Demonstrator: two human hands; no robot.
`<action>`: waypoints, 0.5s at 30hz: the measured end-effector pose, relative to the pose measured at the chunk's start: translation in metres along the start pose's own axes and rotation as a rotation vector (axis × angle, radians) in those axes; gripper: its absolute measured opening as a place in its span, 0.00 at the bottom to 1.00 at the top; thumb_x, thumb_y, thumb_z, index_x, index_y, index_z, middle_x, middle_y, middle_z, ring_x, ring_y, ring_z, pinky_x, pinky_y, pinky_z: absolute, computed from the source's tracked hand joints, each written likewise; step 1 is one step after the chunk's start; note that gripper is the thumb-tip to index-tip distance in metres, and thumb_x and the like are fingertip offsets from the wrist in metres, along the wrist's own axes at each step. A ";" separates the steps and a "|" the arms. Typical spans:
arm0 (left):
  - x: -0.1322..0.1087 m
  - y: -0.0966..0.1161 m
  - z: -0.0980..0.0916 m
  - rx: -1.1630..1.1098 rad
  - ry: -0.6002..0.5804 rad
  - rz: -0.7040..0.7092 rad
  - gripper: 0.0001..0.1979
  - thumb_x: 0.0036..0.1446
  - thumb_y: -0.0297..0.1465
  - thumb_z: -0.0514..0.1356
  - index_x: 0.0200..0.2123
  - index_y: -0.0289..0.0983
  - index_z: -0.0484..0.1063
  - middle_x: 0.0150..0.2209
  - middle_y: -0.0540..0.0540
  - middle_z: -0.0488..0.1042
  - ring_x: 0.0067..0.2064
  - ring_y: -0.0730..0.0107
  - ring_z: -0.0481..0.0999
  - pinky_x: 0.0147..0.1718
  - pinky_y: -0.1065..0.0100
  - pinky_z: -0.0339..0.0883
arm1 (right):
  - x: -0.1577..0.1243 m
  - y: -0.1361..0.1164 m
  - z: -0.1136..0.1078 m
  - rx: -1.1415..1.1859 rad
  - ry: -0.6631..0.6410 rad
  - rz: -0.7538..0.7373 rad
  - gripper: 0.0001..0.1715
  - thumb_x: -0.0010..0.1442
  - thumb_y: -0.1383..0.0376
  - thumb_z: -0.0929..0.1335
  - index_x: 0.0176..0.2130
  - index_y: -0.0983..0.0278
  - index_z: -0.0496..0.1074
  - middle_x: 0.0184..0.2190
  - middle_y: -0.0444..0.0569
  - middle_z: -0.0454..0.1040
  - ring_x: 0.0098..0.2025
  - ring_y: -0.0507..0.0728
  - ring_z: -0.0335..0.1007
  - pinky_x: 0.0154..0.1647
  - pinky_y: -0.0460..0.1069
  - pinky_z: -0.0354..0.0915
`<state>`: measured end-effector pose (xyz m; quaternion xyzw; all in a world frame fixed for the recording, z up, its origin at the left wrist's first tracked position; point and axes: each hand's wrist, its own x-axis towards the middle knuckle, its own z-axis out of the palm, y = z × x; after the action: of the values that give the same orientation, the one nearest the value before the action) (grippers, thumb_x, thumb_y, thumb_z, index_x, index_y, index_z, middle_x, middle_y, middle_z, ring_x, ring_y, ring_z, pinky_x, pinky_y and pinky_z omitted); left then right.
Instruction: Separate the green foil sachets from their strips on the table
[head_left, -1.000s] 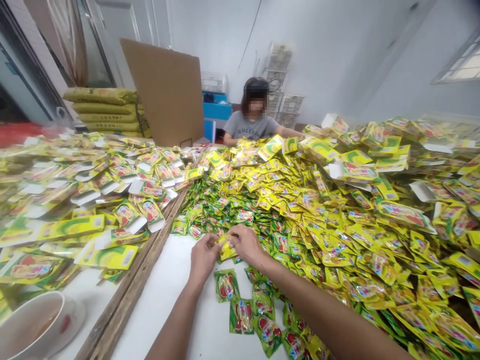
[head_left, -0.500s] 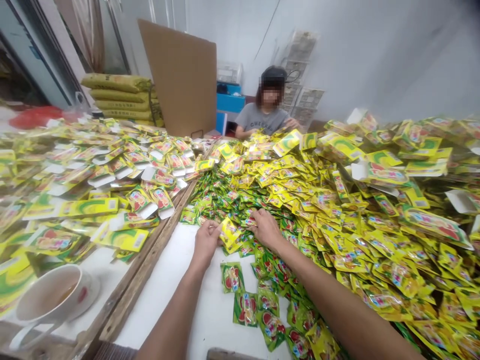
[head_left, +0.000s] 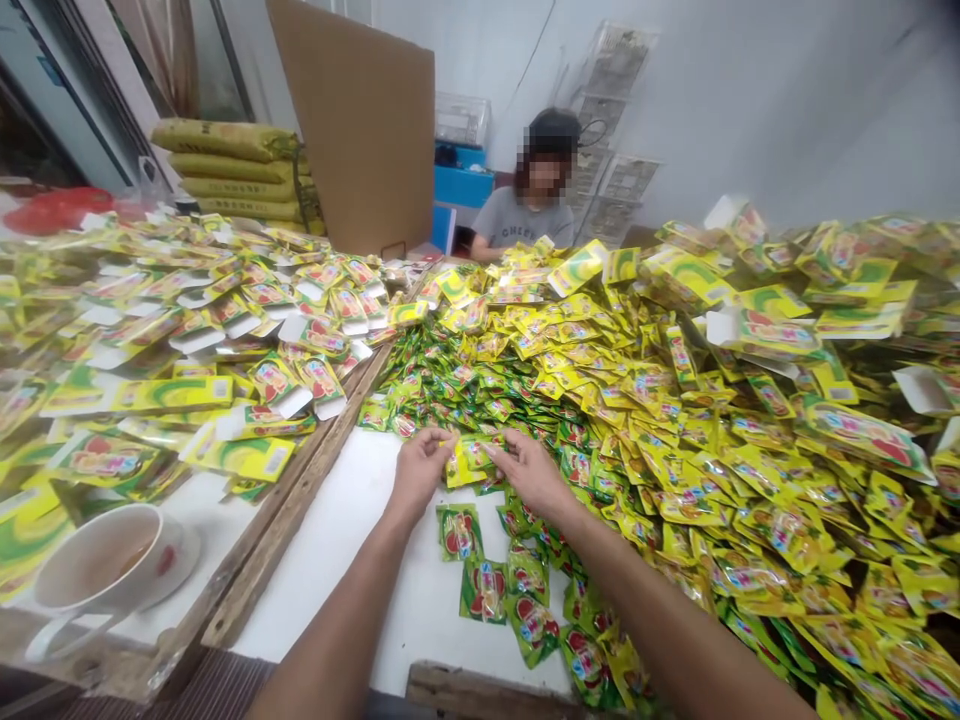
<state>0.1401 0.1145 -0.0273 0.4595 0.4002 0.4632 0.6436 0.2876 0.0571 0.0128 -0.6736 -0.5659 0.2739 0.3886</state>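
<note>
My left hand point(head_left: 420, 472) is closed, thumb and fingers pinching the left edge of a small yellow sachet point(head_left: 463, 466). Opposite it, my right hand point(head_left: 534, 478) pinches the right side of a green sachet, which overlaps the yellow one; the fingers hide part of it. Both hands hover over the near edge of a heap of green sachets point(head_left: 442, 385) with red fruit pictures. Below them, several loose green sachets point(head_left: 484, 590) lie flat on the white tabletop point(head_left: 322, 560).
Yellow sachets point(head_left: 720, 480) pile high on the right, with open cartons point(head_left: 765, 335) on top. Beyond a wooden strip point(head_left: 300, 505), more cartons point(head_left: 172, 395) and a cup point(head_left: 101, 565) stand left. A co-worker point(head_left: 529, 215) sits opposite, near a cardboard sheet point(head_left: 356, 130) and stacked sacks point(head_left: 232, 165).
My right hand has drawn back slightly from the heap and brought a green sachet against the yellow one in my left hand. The co-worker's raised hand has gone down.
</note>
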 end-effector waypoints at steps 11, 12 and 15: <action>-0.012 0.011 0.007 -0.292 -0.029 -0.155 0.20 0.31 0.29 0.71 0.29 0.34 0.68 0.21 0.53 0.74 0.22 0.74 0.72 0.25 0.74 0.64 | 0.001 0.000 0.019 0.325 0.038 0.268 0.21 0.46 0.50 0.68 0.31 0.64 0.69 0.21 0.42 0.68 0.21 0.50 0.59 0.22 0.45 0.58; -0.013 0.012 0.008 -0.287 -0.015 -0.158 0.19 0.31 0.29 0.71 0.29 0.34 0.68 0.20 0.53 0.73 0.22 0.74 0.72 0.25 0.74 0.64 | -0.001 -0.001 0.020 0.334 0.032 0.281 0.22 0.46 0.50 0.69 0.33 0.64 0.70 0.23 0.43 0.69 0.22 0.51 0.61 0.23 0.45 0.59; -0.017 0.015 0.008 -0.247 -0.020 -0.157 0.19 0.32 0.29 0.71 0.30 0.35 0.68 0.22 0.53 0.74 0.24 0.73 0.73 0.26 0.73 0.65 | -0.007 -0.004 0.021 0.233 -0.025 0.257 0.21 0.46 0.51 0.70 0.32 0.64 0.73 0.25 0.43 0.72 0.26 0.52 0.64 0.26 0.45 0.59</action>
<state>0.1402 0.0982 -0.0089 0.3488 0.3685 0.4523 0.7335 0.2671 0.0547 0.0043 -0.6873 -0.4443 0.3936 0.4187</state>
